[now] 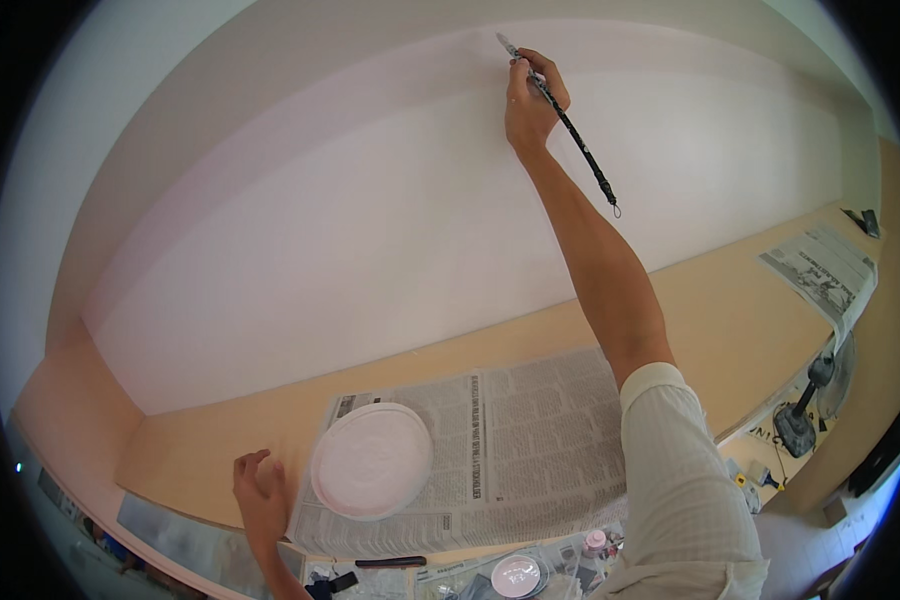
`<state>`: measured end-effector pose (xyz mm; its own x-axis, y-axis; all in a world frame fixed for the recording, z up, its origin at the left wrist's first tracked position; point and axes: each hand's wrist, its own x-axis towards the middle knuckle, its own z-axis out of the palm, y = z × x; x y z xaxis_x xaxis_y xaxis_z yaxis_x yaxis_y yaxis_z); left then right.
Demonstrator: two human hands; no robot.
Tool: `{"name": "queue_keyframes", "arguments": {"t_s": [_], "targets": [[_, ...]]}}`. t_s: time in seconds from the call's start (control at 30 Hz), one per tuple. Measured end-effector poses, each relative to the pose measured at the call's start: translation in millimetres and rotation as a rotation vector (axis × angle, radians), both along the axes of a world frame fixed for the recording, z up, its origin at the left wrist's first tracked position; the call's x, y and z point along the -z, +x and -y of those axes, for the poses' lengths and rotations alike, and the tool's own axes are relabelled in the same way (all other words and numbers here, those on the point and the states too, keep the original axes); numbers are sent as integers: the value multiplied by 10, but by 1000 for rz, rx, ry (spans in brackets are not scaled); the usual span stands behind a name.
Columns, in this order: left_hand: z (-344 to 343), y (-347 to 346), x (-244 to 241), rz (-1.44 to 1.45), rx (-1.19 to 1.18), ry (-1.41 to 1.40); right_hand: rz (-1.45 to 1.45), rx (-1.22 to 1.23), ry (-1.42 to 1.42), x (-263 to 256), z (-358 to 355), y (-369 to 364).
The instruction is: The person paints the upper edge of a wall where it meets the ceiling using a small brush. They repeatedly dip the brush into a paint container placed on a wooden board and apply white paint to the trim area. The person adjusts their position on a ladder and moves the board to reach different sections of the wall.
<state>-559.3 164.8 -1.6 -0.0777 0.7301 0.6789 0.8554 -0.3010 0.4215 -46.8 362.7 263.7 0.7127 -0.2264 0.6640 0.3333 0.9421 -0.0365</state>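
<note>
My right hand (538, 97) is raised high against the pale wall (330, 247), shut on a long black-handled paintbrush (574, 139) whose light tip points up and left near the wall's upper part. Low at the left, my left hand (261, 495) holds nothing, its fingers curled but apart, by the front edge of the wooden ledge (195, 450). Just right of it, a round lid or shallow dish with pale pink paint (373, 461) rests on spread newspaper (540, 442).
Below the ledge are a small cup of pink paint (516, 576), a pink bottle (594, 541) and a black-handled tool (391, 562). Another newspaper (825, 270) hangs over the ledge at right, near a fan (799, 424) and a wide paintbrush (763, 475).
</note>
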Motion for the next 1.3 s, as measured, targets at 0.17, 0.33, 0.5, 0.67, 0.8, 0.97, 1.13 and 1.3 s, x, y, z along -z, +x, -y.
{"name": "queue_keyframes", "arguments": {"t_s": [0.17,0.33,0.5,0.67,0.8,0.97,1.13,1.3], "targets": [[15,211,0,-17,-21,-4,-49,294,77,-49,-247,268],[60,244,62,-32,-43,-44,-11,344,61,-1,-164,234],[69,274,54,-53,-63,-82,180,483,68,5,-124,248],[72,329,37,-61,-71,-98,301,619,20,24,-99,210],[64,359,56,-73,-88,-103,233,687,45,55,-105,282],[70,339,22,-53,-92,-111,21,454,59,21,-147,325],[62,311,34,-61,-78,-112,110,589,77,12,-133,292],[30,300,65,-69,-77,-108,10,535,66,-2,-163,300]]}}
